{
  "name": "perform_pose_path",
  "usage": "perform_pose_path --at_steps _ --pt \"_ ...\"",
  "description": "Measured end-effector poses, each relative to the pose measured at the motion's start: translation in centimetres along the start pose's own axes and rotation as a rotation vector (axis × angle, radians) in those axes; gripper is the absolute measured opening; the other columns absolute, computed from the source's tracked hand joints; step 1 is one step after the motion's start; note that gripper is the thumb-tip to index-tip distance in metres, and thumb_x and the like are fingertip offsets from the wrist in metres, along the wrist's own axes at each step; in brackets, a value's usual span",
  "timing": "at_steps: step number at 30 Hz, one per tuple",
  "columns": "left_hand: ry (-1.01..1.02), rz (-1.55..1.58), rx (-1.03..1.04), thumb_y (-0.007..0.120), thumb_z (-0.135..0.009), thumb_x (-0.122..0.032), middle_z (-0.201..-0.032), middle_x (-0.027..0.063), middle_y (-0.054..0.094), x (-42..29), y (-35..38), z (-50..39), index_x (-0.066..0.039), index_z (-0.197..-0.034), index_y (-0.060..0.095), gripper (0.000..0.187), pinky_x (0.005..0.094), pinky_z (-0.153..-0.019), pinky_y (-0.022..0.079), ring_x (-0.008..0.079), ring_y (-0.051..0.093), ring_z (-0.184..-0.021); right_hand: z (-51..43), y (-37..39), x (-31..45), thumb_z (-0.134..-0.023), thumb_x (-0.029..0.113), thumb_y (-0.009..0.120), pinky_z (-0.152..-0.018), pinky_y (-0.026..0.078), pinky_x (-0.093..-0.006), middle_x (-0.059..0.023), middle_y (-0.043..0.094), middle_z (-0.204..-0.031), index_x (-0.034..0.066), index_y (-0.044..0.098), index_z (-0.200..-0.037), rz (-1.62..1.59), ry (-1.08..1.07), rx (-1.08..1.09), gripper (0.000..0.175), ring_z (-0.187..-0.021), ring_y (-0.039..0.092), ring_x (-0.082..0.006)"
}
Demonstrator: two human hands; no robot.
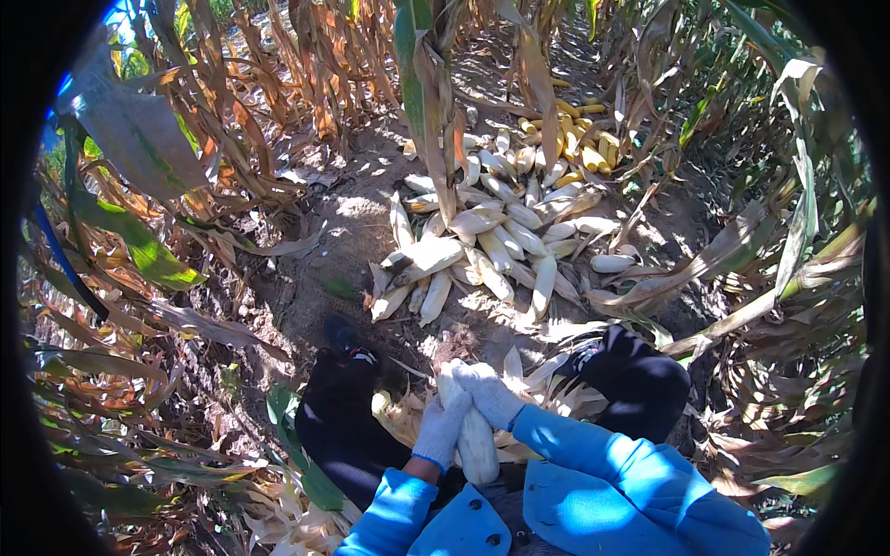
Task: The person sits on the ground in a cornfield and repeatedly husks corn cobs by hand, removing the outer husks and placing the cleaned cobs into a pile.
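Note:
Between my legs I hold an ear of corn in its pale husk [477,448], its silk end pointing away from me and its thick end towards my lap. My left hand [445,420], in a white knit glove, wraps the ear from the left side. Gloved in the same way, my right hand [487,393] closes over the upper part near the tip. Brown silk [455,347] shows just beyond my fingers. Ahead of my feet lies a pile of corn ears in the husk [487,236]. Husked yellow ears [591,146] form a smaller heap at its far right.
Dry standing corn stalks [320,76] rise on the left, and more stalks and leaves [799,257] crowd the right. One upright stalk [434,118] stands before the pile. Loose husks [292,511] lie around my legs. A lone husked-over ear [613,263] sits right of the pile.

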State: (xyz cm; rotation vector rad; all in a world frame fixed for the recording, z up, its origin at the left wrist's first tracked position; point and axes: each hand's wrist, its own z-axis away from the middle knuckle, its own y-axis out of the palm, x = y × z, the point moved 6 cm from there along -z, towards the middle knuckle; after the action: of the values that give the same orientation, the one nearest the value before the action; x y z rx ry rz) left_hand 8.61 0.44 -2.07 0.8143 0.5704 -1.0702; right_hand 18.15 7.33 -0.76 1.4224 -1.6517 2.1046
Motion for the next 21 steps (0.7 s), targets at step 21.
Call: perform_pose_path --at_steps 21 --pt "0.172 0.726 -0.389 0.065 -0.089 -0.043 -0.126 0.0161 0.057 -8.0 -9.7 -1.6 -0.006 -0.134 0.046 0.061 0.0518 -0.095 0.051 0.0356 0.059 -0.111 6.0 -4.6 -7.2 -0.1 0.025 0.051 -0.053 0.04 -0.0245 0.0006 0.051 -0.064 0.0035 0.063 -0.098 -1.047 0.546 -0.192 0.025 -0.057 0.049 -0.0113"
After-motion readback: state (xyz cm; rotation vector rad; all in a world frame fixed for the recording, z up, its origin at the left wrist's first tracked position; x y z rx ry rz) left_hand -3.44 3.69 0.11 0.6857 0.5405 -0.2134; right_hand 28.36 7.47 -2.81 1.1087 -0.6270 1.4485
